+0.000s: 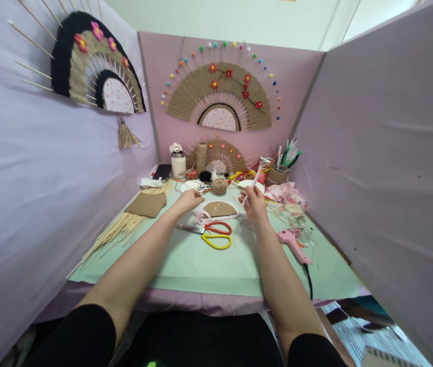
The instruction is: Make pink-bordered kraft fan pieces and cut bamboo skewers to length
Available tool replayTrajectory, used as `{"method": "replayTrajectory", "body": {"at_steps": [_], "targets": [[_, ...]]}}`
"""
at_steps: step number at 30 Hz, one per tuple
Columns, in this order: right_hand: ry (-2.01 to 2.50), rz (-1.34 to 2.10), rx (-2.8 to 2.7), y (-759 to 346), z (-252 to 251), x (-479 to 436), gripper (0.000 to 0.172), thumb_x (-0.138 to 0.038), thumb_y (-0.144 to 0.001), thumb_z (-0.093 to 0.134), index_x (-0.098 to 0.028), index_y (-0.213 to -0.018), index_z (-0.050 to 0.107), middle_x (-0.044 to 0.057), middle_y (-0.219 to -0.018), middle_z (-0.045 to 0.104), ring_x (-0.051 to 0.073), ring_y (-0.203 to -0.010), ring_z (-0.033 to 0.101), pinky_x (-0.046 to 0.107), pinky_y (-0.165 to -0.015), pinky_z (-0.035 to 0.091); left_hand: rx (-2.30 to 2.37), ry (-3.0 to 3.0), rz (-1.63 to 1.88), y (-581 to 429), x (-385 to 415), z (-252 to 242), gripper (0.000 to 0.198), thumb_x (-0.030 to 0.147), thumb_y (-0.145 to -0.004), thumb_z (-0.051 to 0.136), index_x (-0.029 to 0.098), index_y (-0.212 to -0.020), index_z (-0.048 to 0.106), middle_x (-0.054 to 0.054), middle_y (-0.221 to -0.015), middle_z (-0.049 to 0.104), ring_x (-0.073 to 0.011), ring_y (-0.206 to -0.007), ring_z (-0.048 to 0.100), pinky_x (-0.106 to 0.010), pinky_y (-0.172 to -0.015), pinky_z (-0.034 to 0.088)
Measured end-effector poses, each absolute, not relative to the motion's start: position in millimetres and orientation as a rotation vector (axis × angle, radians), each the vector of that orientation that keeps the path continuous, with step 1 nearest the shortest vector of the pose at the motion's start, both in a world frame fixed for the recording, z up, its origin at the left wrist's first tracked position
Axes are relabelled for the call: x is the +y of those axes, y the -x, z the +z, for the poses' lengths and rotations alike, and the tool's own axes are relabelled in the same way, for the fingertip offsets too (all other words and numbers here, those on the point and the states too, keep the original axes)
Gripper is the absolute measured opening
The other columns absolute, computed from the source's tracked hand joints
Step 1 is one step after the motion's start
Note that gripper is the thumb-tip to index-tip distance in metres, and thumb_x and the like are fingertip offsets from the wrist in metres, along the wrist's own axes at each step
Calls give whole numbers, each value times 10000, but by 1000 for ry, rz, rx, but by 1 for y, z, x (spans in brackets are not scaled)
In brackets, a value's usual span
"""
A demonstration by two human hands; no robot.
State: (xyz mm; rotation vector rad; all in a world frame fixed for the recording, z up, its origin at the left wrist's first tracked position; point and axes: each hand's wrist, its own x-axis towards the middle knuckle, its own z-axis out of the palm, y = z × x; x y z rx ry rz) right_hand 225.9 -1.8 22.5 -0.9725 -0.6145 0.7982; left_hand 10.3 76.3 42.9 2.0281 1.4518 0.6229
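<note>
My right hand (254, 203) is closed around a narrow pink strip (256, 178), which sticks up above the fingers. My left hand (190, 200) hovers over the table to the left, palm down, its fingers loosely bent and apart, with nothing visible in them. Between and below the hands lies a half-round cardboard piece (221, 209) with a whitish-pink fabric edge. Pale pink scraps (201, 217) bunch at its left end. In front of it rest scissors (216, 235) with one red and one yellow handle, blades pointing left.
A pink glue gun (294, 245) with a black cord lies at the right. Thin sticks (124, 224) and a cardboard piece (146, 204) cover the left side. A twine ball (219, 185), a white bottle (178, 164) and pink fabric scraps (287, 196) stand farther back. Decorated fans (220, 92) hang on the partitions.
</note>
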Motion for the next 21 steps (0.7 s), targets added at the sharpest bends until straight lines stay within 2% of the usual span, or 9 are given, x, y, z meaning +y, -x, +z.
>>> {"method": "replayTrajectory", "body": {"at_steps": [4,12,17,21], "targets": [[1003,790,-718,-217,22,-5,561,-446,-610,734,-258,-1097,530,35,-1150,571,173,-964,593,298,-723,549,1553,-2102,466,-39,104,36,87,217,-555,710,169,-560,638,-84,-598,629,-260,-793,617,-286,-696,413],[1009,790,-740,-219,23,-10,603,-424,-601,747,-265,-1140,528,34,-1114,584,191,-950,598,327,-730,560,1521,-2169,360,-76,127,28,158,94,-458,738,163,-579,663,-98,-606,634,-301,-825,603,-323,-736,429],[1014,785,-762,-219,24,-11,634,-441,-609,740,-269,-1176,516,29,-1088,594,187,-939,601,321,-720,556,1453,-2195,433,-78,122,31,118,91,-495,712,150,-576,650,-103,-579,617,-295,-773,593,-337,-720,428],[1009,756,-775,-220,23,-12,617,-439,-620,738,-255,-1166,517,47,-1140,585,194,-982,589,313,-720,553,1323,-2258,585,-72,108,40,67,155,-679,612,134,-730,650,-127,-747,655,-255,-797,588,-316,-744,419]]}}
